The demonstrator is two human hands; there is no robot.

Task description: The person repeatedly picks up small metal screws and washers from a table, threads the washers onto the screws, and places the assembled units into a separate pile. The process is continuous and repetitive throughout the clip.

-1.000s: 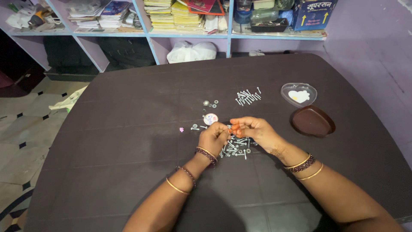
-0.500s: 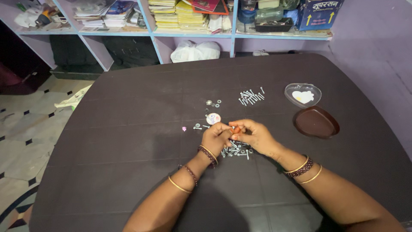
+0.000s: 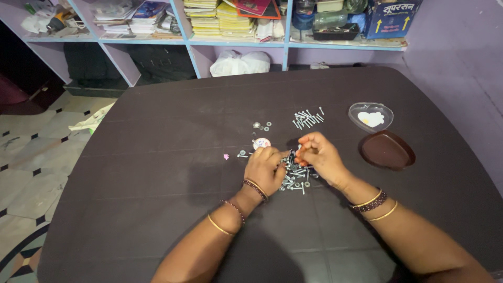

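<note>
Now I see both hands over the screw pile (image 3: pixel 294 175) on the table (image 3: pixel 157 157) — left hand (image 3: pixel 265 169) curled, contents unclear; right hand (image 3: pixel 317 155) pinching something small, possibly a screw.

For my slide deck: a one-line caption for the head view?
Two hands, left hand and right hand, work over a pile of screws on a dark table.

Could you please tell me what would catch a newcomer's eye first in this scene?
First, the left hand and right hand, wrists ringed with bangles, meeting over a heap of small silver screws and nuts at the middle of the dark brown table. To the right lie a clear plastic heart-shaped lid and a dark brown heart-shaped tray. A neat row of silver screws sits behind the hands.
</note>
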